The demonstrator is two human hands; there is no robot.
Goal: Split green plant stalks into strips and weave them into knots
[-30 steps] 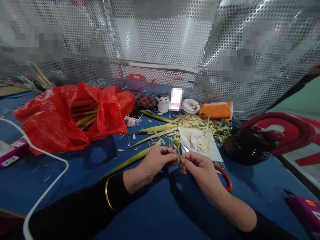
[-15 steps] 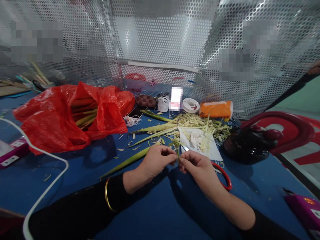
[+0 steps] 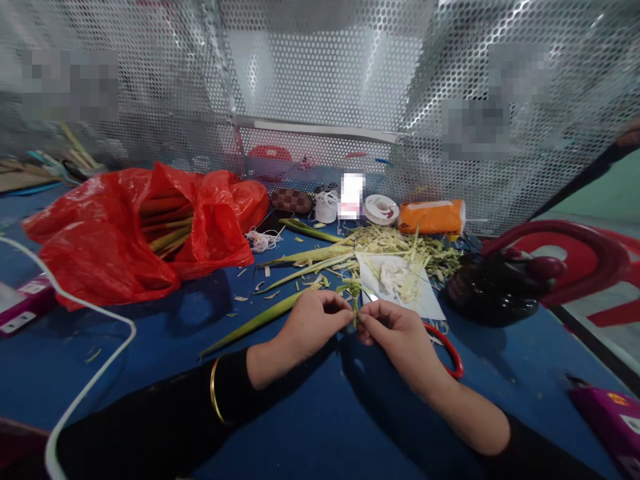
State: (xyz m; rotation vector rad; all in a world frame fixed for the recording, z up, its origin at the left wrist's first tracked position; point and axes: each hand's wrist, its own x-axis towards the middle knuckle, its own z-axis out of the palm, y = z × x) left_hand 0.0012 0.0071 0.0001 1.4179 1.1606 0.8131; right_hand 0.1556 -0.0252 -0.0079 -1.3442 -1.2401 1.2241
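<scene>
A: What is each hand doing?

B: The left hand (image 3: pixel 313 320) is closed in a pinch, thumb against finger, on a small green plant piece (image 3: pixel 354 291). The right hand (image 3: pixel 393 333) pinches too, its fingertips just right of the left's and at the lower end of that same piece.

A: Where exactly is the piece?

B: Upright between the two sets of fingertips, near the middle of the scene, with its knotted-looking top showing beyond them. Its lower part is mostly hidden by the fingers.

A: And around the hands?

B: A long green stalk (image 3: pixel 250 328) lies on the blue table (image 3: pixel 300 413), running from the left up to behind the left hand. Beyond the right hand is a white sheet (image 3: pixel 434 305) with pale scraps on it, and a red handle (image 3: pixel 453 357) curves out just right of that hand.

A: What lies farther off?

B: A heap of pale green shavings (image 3: pixel 385 240) sits at the far side of the sheet. Behind that are a white spool (image 3: pixel 381 209) and, to its right, an orange packet (image 3: pixel 433 218).

A: On the left?

B: A red plastic bag (image 3: pixel 115 227), its mouth open on more stalks (image 3: pixel 173 233). A white cable (image 3: pixel 100 310) loops across the table on the near side of it.
</scene>
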